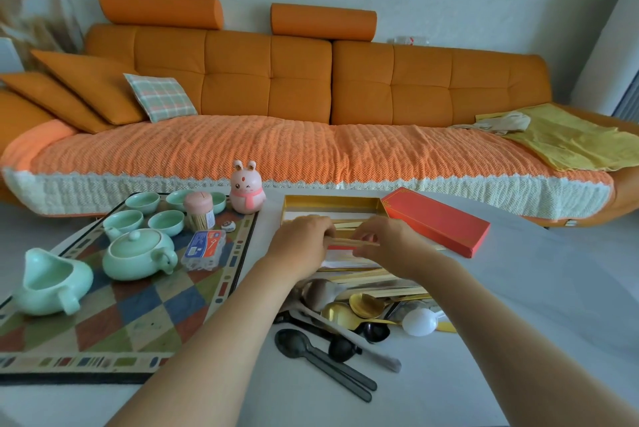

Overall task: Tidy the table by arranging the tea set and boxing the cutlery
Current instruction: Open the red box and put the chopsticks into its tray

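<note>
Risk lies with the pale wooden chopsticks point(352, 242), pinched at one end by the curled fingers of the left hand point(301, 236) and at the other by those of the right hand point(383, 240), over the open gold-lined rectangular box point(328, 200). Released askew, they may ride over sticks lying inside or roll onto the loose heap of gold, black and silver spoons point(366, 304) in front. Box holds several sticks; count cannot be told. Flat red lid point(439, 219) lies beside it, off. Mint-green ceramic teapot point(138, 253) and cups point(142, 202) stand on the chequered tray point(138, 323).
</note>
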The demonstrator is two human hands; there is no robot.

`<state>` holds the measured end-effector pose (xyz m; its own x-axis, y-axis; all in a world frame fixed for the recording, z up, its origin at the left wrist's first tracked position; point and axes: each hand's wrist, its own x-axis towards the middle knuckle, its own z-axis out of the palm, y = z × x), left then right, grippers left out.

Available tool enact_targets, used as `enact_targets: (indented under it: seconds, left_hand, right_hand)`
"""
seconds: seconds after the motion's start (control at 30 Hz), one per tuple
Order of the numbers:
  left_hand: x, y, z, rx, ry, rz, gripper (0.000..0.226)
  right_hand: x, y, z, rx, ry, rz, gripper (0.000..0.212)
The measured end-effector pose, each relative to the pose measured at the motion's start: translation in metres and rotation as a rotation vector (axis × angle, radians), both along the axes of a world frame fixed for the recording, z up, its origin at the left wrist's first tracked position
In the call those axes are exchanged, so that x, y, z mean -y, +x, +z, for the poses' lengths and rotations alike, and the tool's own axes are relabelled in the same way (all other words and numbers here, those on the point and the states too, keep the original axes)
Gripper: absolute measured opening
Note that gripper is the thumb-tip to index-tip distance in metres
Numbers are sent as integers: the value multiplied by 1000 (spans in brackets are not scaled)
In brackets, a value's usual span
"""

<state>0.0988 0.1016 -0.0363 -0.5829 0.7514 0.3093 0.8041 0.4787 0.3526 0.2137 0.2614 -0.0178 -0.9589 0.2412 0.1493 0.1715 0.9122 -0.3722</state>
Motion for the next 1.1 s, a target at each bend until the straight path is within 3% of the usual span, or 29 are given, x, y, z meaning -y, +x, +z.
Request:
enact_targets:
  seconds: [0.1, 0.2, 0.33, 0.53, 0.63, 0.73, 1.0, 1.1]
  left_hand:
    - [5, -8, 7, -80, 100, 34, 12]
    - [13, -26, 11, -164, 169, 140, 12]
    - [14, -42, 5, -189, 166, 234, 12]
    - [1, -32, -5, -249, 50, 130, 30]
    - [-2, -32, -10, -174, -77, 32, 35]
    - [-2, -34, -14, -157, -199, 11, 41]
    - [-8, -32, -12, -115, -191, 14, 46]
    - [-9, -26, -9, -155, -123, -7, 42]
  right_hand:
    - [-10, -2, -3, -45, 7, -39, 17]
    - [-19, -6, -3, -216, 36, -77, 24]
    - [-18, -21, -7, -328, 64, -86, 27]
    - [-21, -42, -13, -159, 55, -159, 40]
    - [-25, -49, -12, -111, 62, -215, 38]
    - [-23, -49, -12, -76, 35, -140, 34]
    - [-3, -36, -13, 99, 164, 30, 42]
    - [-4, -33, -13, -42, 145, 45, 37]
